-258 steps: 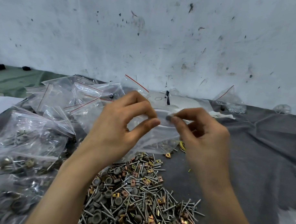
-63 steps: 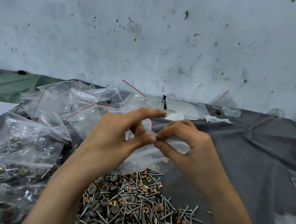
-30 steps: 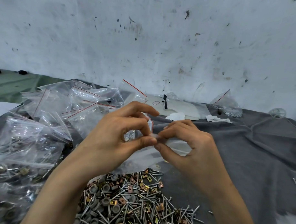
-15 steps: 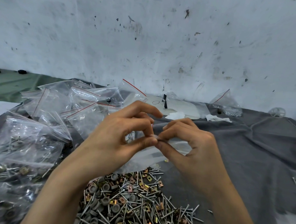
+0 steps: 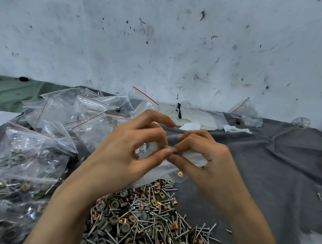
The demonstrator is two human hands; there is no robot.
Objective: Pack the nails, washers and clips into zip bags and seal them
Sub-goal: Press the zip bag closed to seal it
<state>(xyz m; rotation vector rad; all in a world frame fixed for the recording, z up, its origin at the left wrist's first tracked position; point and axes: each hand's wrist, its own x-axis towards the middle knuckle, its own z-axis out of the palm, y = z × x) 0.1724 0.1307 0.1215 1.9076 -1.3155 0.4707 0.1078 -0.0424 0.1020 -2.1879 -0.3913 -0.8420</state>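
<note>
A clear zip bag [image 5: 190,156] hangs in the air between my two hands, just above the table. My left hand [image 5: 130,150] pinches its top edge between thumb and forefinger. My right hand [image 5: 202,158] pinches the same edge right beside it, thumb tips almost touching. The bag's lower part droops under my palms and is partly hidden. Below it lies a loose pile of nails, grey washers and brass clips [image 5: 142,216] on the grey cloth [image 5: 275,173].
Filled and empty zip bags [image 5: 33,154] with red seal lines are heaped on the left. A white sheet [image 5: 197,116] and a small bag of bits [image 5: 246,115] lie at the back by the stained wall [image 5: 177,45]. Bare grey cloth stretches to the right.
Over the earlier frames my hands lowered the bag and drew together at its top edge. In the last second they barely moved, fingers still working along the seal.
</note>
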